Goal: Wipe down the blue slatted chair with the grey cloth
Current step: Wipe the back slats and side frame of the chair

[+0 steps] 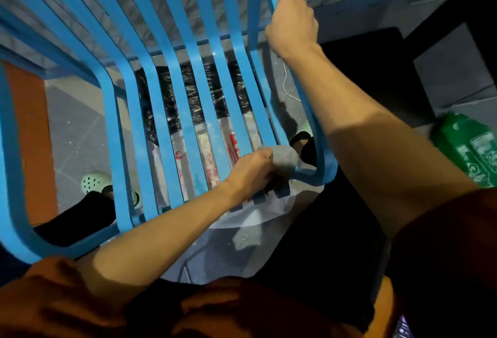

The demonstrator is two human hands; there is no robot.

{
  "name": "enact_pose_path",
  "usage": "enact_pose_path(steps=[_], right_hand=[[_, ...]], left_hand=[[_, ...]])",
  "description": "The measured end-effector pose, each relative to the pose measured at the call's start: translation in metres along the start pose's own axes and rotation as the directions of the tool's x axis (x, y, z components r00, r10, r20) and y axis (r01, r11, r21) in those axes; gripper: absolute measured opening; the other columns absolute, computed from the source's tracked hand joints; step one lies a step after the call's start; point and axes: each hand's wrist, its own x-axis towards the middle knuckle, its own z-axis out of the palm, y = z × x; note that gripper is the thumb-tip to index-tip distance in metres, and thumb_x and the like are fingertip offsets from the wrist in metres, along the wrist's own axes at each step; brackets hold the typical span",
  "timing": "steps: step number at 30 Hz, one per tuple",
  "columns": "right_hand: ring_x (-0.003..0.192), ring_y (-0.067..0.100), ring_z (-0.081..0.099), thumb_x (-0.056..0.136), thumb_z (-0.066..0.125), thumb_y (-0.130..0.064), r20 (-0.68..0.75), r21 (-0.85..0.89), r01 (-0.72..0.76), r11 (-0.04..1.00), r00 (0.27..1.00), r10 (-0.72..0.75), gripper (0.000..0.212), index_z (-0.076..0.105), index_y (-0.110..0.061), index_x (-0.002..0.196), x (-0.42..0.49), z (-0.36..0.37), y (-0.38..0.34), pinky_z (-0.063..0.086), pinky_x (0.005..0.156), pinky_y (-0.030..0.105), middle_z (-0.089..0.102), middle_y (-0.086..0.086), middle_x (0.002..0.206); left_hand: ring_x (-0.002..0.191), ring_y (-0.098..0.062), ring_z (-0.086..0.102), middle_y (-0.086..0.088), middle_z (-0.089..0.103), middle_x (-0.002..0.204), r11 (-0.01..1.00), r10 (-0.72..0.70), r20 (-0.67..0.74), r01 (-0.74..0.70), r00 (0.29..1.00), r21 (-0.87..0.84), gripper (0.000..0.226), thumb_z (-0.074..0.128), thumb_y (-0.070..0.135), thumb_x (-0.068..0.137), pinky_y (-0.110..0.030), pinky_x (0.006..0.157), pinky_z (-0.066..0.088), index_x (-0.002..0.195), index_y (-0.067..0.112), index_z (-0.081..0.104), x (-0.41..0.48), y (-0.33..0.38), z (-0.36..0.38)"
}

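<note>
The blue slatted chair [161, 100] fills most of the view, its long slats running from the top down to the seat's front edge. My left hand [251, 173] grips the grey cloth [285, 158] and holds it against the slats at the seat's front right corner. My right hand [291, 18] is curled round the chair's right side rail up near the back. Part of the cloth is hidden under my fingers.
Under the seat lie a black plastic bag [188, 90] and a white bag with red print [234, 146]. My feet in pale green clogs [96, 183] stand on the grey floor. A green package [473, 149] sits at the right, dark furniture behind it.
</note>
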Motion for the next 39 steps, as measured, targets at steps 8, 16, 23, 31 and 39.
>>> enact_pose_path(steps=[8,16,23,31,39], right_hand=[[0.112,0.031,0.059,0.094,0.049,-0.001,-0.005,0.011,0.003,1.0,1.0,-0.003,0.048,0.034,-0.006,0.139,0.003,0.002,-0.001,0.046,0.085,0.04,0.061,0.013,0.123],[0.107,0.033,0.06,0.092,0.047,0.0,0.002,0.022,-0.007,1.0,1.0,0.007,0.052,0.03,-0.005,0.141,0.009,0.009,0.003,0.041,0.074,0.038,0.06,0.015,0.121],[0.106,0.033,0.06,0.092,0.05,-0.002,0.003,0.028,-0.012,1.0,1.0,0.012,0.054,0.029,-0.005,0.142,0.013,0.009,0.002,0.039,0.073,0.038,0.061,0.015,0.119],[0.102,0.031,0.062,0.093,0.053,-0.004,-0.009,0.027,-0.009,1.0,1.0,0.01,0.045,0.036,-0.007,0.135,0.013,0.01,0.001,0.044,0.073,0.038,0.063,0.013,0.116],[0.098,0.029,0.063,0.093,0.052,-0.002,-0.028,0.031,-0.017,0.999,0.999,0.018,0.044,0.038,-0.008,0.134,0.015,0.01,0.001,0.041,0.068,0.036,0.064,0.012,0.114]], left_hand=[[0.075,-0.026,0.06,-0.008,0.056,0.084,0.996,0.056,-0.044,-0.053,0.997,0.066,0.018,0.064,0.021,0.09,-0.038,0.072,0.054,0.086,0.008,0.076,0.051,-0.049,-0.026],[0.08,-0.032,0.06,-0.014,0.056,0.089,0.998,0.006,-0.054,-0.003,0.999,0.06,0.017,0.06,0.02,0.09,-0.036,0.072,0.052,0.087,0.009,0.072,0.042,-0.043,-0.014],[0.095,-0.028,0.058,-0.011,0.062,0.107,0.996,0.085,0.091,-0.087,0.992,0.022,0.017,0.058,0.015,0.089,-0.039,0.081,0.048,0.102,0.012,0.069,0.015,-0.027,0.001],[0.079,-0.027,0.059,-0.01,0.06,0.088,0.995,-0.023,-0.169,0.039,0.985,0.091,0.014,0.065,0.005,0.085,-0.036,0.071,0.052,0.096,0.004,0.075,0.083,-0.073,-0.035],[0.071,-0.006,0.058,0.001,0.057,0.081,0.987,0.053,-0.014,-0.054,0.999,-0.15,0.018,0.047,-0.002,0.095,-0.017,0.062,0.045,0.085,0.008,0.058,0.025,-0.031,0.01]])
